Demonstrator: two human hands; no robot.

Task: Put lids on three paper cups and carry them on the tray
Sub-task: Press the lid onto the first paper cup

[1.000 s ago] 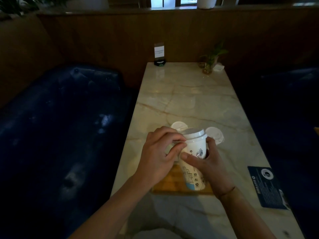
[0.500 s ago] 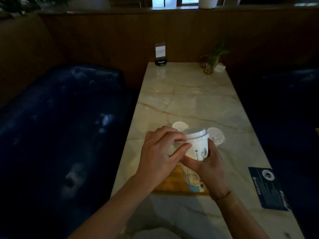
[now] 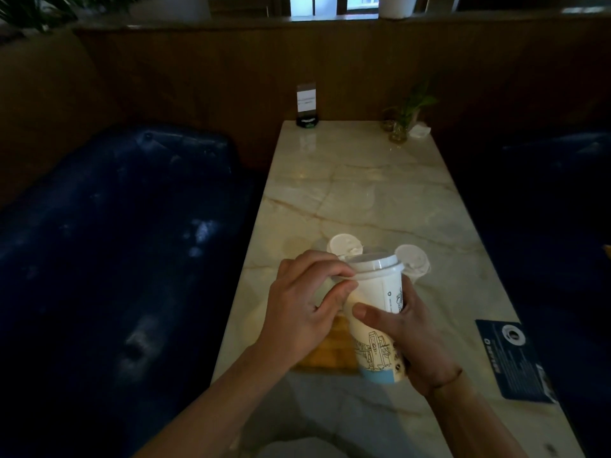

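Head view: since a second ago the right hand [image 3: 418, 328] has slid lower on the paper cup [image 3: 375, 320], thumb across its front wall, and tipped it leftward above the wooden tray [image 3: 330, 353]. The left hand [image 3: 305, 307] now pinches the lid [image 3: 373, 264] rim at its left edge, fingers curled tight. Judgement: lid looks nearly seated on this cup; two further lids [image 3: 344, 244] lie on the table [image 3: 363, 193] beyond, so capping is at an early stage.
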